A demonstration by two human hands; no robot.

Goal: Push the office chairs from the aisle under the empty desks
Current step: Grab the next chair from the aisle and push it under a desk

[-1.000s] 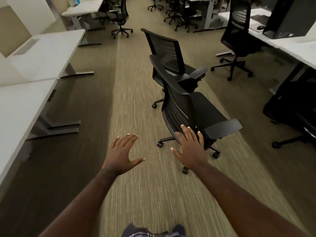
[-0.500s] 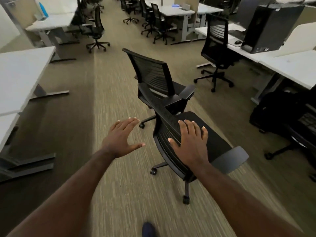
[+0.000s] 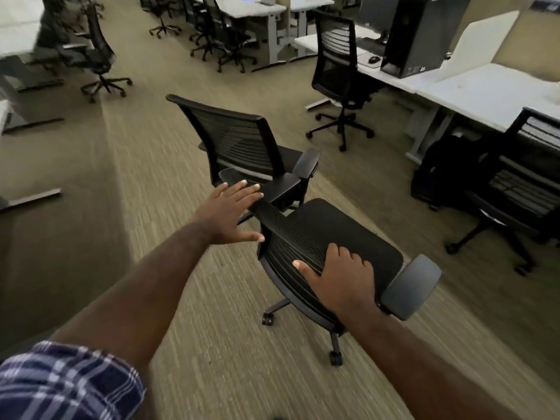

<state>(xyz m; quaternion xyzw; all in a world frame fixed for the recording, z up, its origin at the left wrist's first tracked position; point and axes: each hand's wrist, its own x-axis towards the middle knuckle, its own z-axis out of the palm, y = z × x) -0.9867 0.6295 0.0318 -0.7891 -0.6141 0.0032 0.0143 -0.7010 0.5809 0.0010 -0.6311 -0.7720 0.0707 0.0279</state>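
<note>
A black mesh office chair [image 3: 291, 234] stands in the aisle just in front of me, its back towards me. My right hand [image 3: 342, 274] grips the top edge of its backrest, fingers curled over the rim. My left hand [image 3: 233, 213] is spread with straight fingers at the left end of the same backrest top, fingertips touching it. A second black chair [image 3: 239, 140] stands right behind the first one, further up the aisle. White desks [image 3: 491, 95] line the right side.
Another black chair [image 3: 336, 65] is at the right desk row, beside a black computer tower [image 3: 421, 34]. A further chair [image 3: 527, 177] and a dark bag [image 3: 439, 174] sit at the near right desk. Desks and chairs [image 3: 94, 53] stand on the left. Carpeted aisle [image 3: 151, 153] runs ahead.
I have come closer to the near chair. My right hand went from flat on the backrest to gripping its top edge. My left hand moved forward and reached the backrest's left end.
</note>
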